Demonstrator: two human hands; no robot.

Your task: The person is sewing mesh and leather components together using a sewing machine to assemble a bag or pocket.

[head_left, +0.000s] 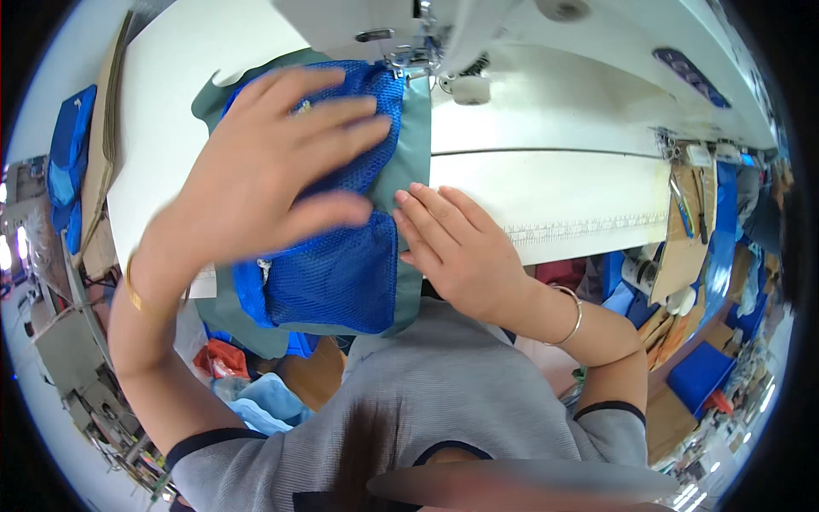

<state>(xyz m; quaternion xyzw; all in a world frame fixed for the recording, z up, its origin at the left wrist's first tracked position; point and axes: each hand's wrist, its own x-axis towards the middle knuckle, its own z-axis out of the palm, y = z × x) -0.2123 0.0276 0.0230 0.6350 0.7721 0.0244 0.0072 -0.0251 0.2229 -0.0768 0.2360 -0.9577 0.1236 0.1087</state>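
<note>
A piece of blue mesh fabric [333, 277] lies on a grey-green cloth panel [415, 141] on the white sewing table. The far right corner of the layers reaches the presser foot [409, 64] of a sewing machine; the needle point is too small to make out. My left hand [264, 162], a little blurred, spreads its fingers above the mesh and hides part of it. Stretched flat, the fingers of my right hand [465, 252] rest on the cloth's right edge beside the mesh. A zip pull [264, 269] shows near the mesh's left side.
The machine head [512, 21] hangs over the far side. A ruler strip [589, 226] runs along the table's near right edge. Thin hand tools [682, 205] lie at the right. A blue folded piece [68, 162] rests on cardboard at the left. Light blue cloth [264, 401] lies below the table.
</note>
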